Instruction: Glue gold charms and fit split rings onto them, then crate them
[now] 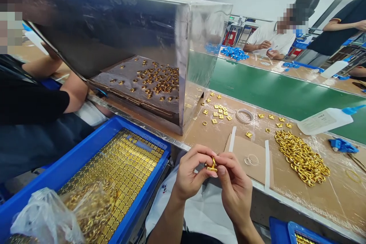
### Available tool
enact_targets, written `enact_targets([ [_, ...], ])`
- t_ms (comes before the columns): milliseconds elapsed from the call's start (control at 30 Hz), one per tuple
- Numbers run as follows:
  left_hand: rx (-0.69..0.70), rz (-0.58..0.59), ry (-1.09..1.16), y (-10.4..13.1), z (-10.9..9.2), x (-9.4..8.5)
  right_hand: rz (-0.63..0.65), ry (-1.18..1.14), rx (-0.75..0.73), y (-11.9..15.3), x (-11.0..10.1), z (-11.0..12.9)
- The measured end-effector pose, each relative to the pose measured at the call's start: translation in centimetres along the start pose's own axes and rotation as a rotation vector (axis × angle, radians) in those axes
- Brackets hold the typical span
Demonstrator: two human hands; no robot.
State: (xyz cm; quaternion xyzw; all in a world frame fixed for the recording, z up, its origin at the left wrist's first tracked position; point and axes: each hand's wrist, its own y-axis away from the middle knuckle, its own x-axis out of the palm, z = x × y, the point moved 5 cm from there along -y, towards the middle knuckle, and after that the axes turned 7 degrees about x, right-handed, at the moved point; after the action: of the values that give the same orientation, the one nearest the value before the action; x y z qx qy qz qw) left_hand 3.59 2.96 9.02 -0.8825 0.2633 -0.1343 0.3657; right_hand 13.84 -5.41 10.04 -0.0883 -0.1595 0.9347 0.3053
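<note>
Near the bottom centre, my left hand [193,171] pinches a small gold piece [212,165] between thumb and fingers. My right hand [233,179] is closed against the right side of the same piece, its thumb and fingertips on it. The piece seems to have a ring part above a flat square part. Both hands are over my lap, just in front of the table edge. Beyond them a cardboard pad [240,160] with white tape strips bears a thin clear ring. A heap of gold rings [303,158] lies to its right, and square gold pieces [220,111] are scattered behind.
A metal box [184,65] with gold pieces inside stands at the left. Below it, a blue tray [160,143] holds gold squares and a plastic bag [45,217]. A glue bottle [326,121] lies at right, near a tape roll [245,116]. Other people sit left and across the green belt [257,84].
</note>
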Motion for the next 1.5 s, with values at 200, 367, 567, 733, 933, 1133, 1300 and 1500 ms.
enact_targets([
  [200, 0.071, -0.051, -0.082, 0.2, -0.2, 0.0, 0.025, 0.002, -0.02, 0.0, -0.1, 0.1],
  [367, 0.084, -0.095, -0.146, 0.6, -0.6, 0.1, 0.043, -0.025, -0.025, 0.2, 0.0, 0.1],
  [567, 0.007, -0.185, -0.011, 1.0, -0.1, 0.7, 0.092, -0.107, 0.029, 0.4, 0.2, -0.3],
  [733, -0.196, -0.234, 0.464, 0.9, 1.1, 1.9, 0.082, -0.039, -0.048, 0.7, 0.1, 0.1],
  [933, -0.52, -0.298, 0.946, 0.5, 1.3, 3.4, 0.085, 0.01, -0.048, 0.4, 0.3, 0.6],
  [1133, -0.699, -0.382, 1.09, 0.4, 1.3, 3.7, 0.043, 0.169, -0.117, -0.1, 0.7, 1.9],
  [1300, -0.76, -0.425, 1.101, 0.5, 1.3, 3.6, 0.001, 0.207, -0.163, -0.1, 1.2, 2.2],
  [1500, -0.77, -0.45, 1.143, 0.7, 1.6, 3.5, 0.012, 0.253, -0.14, -0.4, 1.5, 2.0],
])
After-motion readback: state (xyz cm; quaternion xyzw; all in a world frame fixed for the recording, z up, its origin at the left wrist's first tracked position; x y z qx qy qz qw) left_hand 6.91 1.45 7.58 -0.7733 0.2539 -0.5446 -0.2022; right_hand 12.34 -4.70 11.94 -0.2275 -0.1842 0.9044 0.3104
